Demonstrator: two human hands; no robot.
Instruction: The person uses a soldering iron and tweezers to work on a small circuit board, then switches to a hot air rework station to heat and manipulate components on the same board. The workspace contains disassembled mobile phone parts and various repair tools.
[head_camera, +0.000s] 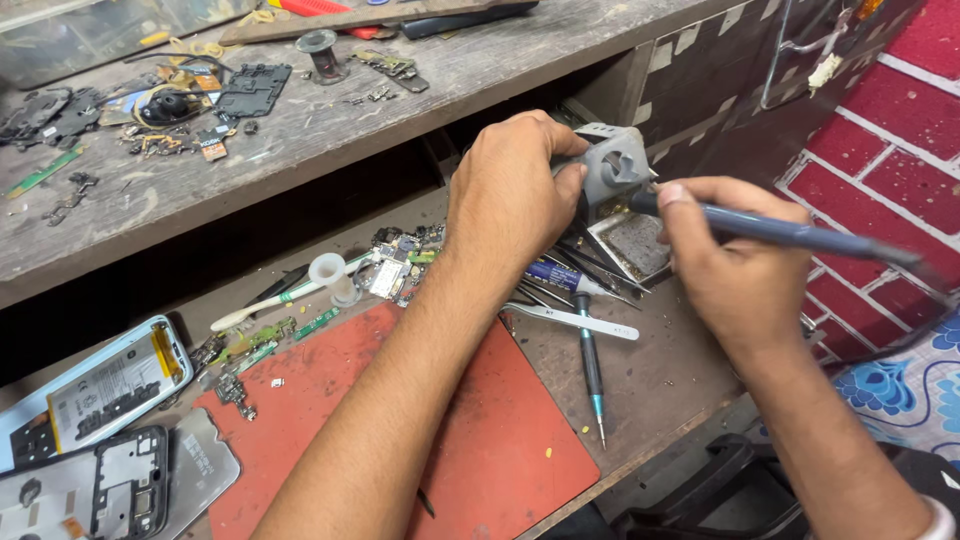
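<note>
My left hand (515, 195) clamps the grey stand (612, 170); my right hand (735, 265) pinches the blue soldering iron (790, 235) — steady the stand, seat the tip slowly.

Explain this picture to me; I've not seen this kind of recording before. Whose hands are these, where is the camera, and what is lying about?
There is one view, from a camera worn on a person's head, looking down at their own bare hands over a cluttered repair bench.

The left hand grips a grey holder at the back of the bench. The right hand holds a blue soldering iron like a pen, with its front end at the holder.

On the bench lies a red mat. Beside it are tweezers, a screwdriver, a small white spool and bits of circuit board. At the lower left lie opened phones with their insides showing. The wooden shelf above carries more small parts.
</note>
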